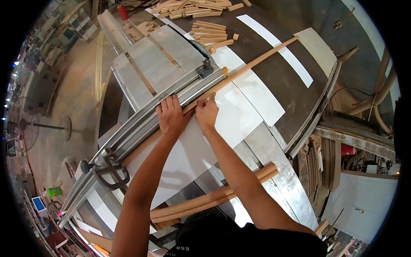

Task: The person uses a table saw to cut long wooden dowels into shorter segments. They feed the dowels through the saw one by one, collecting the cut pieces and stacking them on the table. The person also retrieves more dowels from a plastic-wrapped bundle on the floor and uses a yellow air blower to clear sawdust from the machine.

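A long, narrow wooden strip (250, 66) runs diagonally along a metal fence (141, 124), over white sheets (231, 118) on the machine table. My left hand (170, 115) is closed over the fence and strip, its fingers across the metal edge and its thumb by the wood. Just right of it, my right hand (206, 113) is pinched at the strip's edge; whether a small item sits between its fingertips is hidden. Nearer me, beneath my right forearm, lie two thicker wooden lengths (205, 204) side by side.
A dark C-shaped clamp (112, 173) sits at the fence's near left end. Beyond the fence is a slotted metal table (150, 64). Short wood pieces (207, 32) are piled at the far side. A standing fan (26, 128) is at far left, a pale cabinet (353, 205) at right.
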The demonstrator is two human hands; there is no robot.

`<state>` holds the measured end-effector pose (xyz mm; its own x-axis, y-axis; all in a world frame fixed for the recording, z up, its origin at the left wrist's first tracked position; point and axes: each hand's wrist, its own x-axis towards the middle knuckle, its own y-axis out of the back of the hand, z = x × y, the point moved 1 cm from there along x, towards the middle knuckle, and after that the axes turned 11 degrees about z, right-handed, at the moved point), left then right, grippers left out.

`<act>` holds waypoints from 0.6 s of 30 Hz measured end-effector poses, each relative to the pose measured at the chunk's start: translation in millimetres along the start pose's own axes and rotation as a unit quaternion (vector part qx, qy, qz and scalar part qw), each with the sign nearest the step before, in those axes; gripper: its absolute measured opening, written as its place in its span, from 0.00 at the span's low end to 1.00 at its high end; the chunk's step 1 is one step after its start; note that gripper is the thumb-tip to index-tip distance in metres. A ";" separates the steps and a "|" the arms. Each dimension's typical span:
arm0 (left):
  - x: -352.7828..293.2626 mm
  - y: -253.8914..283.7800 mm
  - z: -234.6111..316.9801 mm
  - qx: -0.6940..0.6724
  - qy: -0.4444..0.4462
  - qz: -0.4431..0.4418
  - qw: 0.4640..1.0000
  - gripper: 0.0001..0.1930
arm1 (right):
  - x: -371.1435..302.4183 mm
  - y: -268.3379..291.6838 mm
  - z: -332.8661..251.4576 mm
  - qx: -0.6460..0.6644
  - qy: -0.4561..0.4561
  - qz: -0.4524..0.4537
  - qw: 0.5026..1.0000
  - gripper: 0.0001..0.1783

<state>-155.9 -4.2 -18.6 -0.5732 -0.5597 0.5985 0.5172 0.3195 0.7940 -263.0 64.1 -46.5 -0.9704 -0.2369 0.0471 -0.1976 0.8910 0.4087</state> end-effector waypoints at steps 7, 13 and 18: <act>3.1 -1.9 1.6 0.011 -0.042 0.051 0.998 0.39 | -3.2 -7.6 6.7 0.008 0.007 0.022 1.000 0.37; 2.4 2.6 -2.9 0.012 -0.018 -0.014 1.000 0.42 | 8.9 12.5 3.8 0.036 -0.040 -0.048 0.997 0.28; 4.7 -0.3 2.4 0.012 0.013 -0.054 0.998 0.43 | 107.5 53.7 61.3 -0.087 0.137 0.018 0.987 0.17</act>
<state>-160.2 -5.1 -15.8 -0.6081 -0.6110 0.5068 0.4380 0.2742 0.8561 -386.4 110.2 -75.4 -0.8977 -0.3234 0.2992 -0.1136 0.8261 0.5520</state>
